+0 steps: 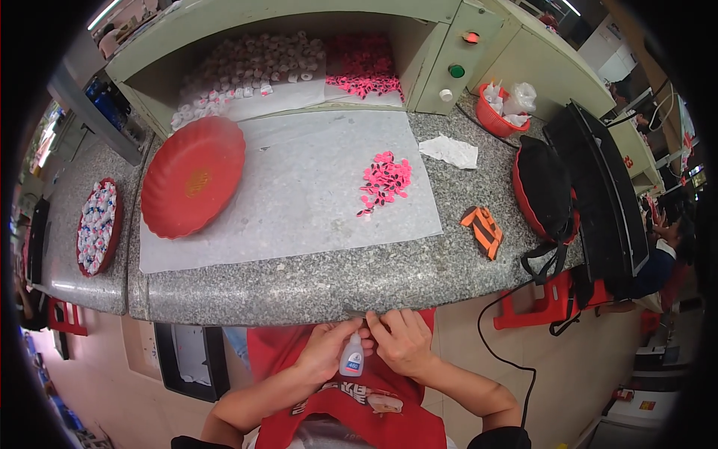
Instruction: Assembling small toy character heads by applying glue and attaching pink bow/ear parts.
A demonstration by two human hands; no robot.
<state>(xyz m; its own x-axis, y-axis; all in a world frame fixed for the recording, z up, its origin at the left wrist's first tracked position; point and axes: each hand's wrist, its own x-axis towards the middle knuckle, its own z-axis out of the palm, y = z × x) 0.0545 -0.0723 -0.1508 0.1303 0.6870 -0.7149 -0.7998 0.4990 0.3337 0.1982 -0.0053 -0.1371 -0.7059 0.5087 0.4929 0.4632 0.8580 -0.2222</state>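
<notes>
At the front edge of the bench (299, 283), both hands are close together, just above a red apron (288, 400). The left hand (323, 352) has a little clear squeeze bottle (351, 361) with a blue-and-white label, nozzle up, hanging by its fingers. The right hand (404, 344) is right beside it, fingers bent, but can't tell if it's pinching anything, fingertips are too small and blurry. Behind them there's a white paper sheet (314, 179) with a loose pile of pink-and-black pieces (387, 178) toward its right side, plus a big red scalloped tray (168, 161) tilted at its left end. Off to the right: an orange-and-black folded cloth-looking thing (484, 232) and a crumpled white tissue (450, 151).
</notes>
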